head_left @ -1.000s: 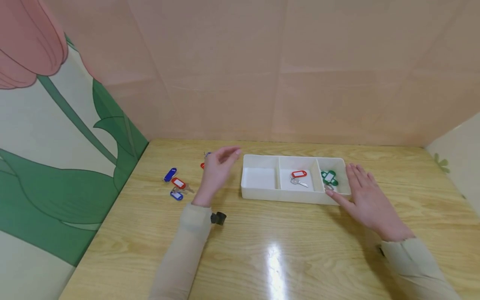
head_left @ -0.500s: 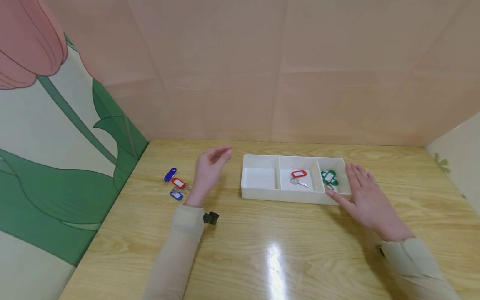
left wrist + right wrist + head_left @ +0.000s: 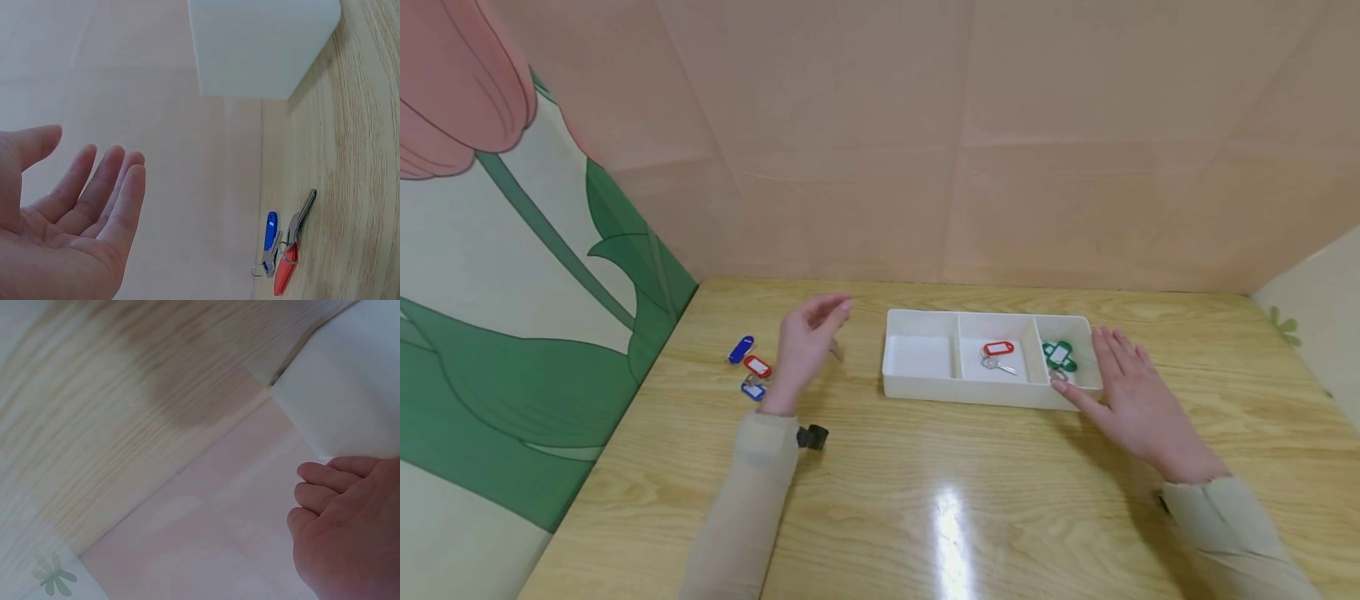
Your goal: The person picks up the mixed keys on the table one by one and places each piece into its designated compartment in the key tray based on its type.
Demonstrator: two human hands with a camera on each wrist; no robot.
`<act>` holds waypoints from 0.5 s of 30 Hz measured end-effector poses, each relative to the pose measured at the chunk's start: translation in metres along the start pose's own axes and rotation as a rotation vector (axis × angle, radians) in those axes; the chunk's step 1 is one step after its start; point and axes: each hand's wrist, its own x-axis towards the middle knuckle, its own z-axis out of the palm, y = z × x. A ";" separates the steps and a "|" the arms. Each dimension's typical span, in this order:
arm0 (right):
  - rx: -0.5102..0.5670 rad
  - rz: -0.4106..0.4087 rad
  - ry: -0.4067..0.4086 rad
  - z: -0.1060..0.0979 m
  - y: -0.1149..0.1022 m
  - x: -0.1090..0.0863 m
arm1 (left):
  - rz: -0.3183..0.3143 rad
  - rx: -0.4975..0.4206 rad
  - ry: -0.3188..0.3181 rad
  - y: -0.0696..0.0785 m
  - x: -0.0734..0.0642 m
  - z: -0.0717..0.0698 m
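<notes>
My left hand (image 3: 806, 346) hovers over the table left of the white three-compartment tray (image 3: 958, 390), fingers loosely bent and nothing between them. Below it in the left wrist view lie a blue key tag (image 3: 270, 231) and a red key tag (image 3: 285, 269), each with keys; the head view shows only a key tip (image 3: 837, 350) there. My right hand (image 3: 1138, 404) rests against the tray's right end, fingers straight, thumb at the front rim. Green key tags (image 3: 1060, 356) lie in the right compartment. The middle one holds a red key tag (image 3: 998, 347) with a key (image 3: 999, 365).
Left of my left hand lie a dark blue key tag (image 3: 741, 349), a red key tag (image 3: 757, 366) and a blue key tag (image 3: 753, 390). A pink sheet (image 3: 880, 167) hangs behind the wooden table (image 3: 880, 500); a flower-patterned panel (image 3: 512, 358) stands at the left.
My left hand has moved left, away from the tray, and now covers the tags behind it. The right hand and the tray have stayed still.
</notes>
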 end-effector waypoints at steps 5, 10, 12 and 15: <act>-0.001 -0.004 0.000 0.001 0.000 0.000 | 0.001 0.003 0.002 -0.001 -0.001 -0.004; -0.002 -0.003 0.000 0.001 0.000 0.000 | -0.003 -0.005 0.001 -0.002 -0.001 -0.008; -0.002 -0.002 -0.002 0.000 0.000 0.000 | -0.014 -0.007 0.003 -0.003 -0.001 -0.009; 0.000 0.000 -0.004 0.000 0.000 0.000 | -0.035 -0.005 0.007 -0.004 0.000 -0.011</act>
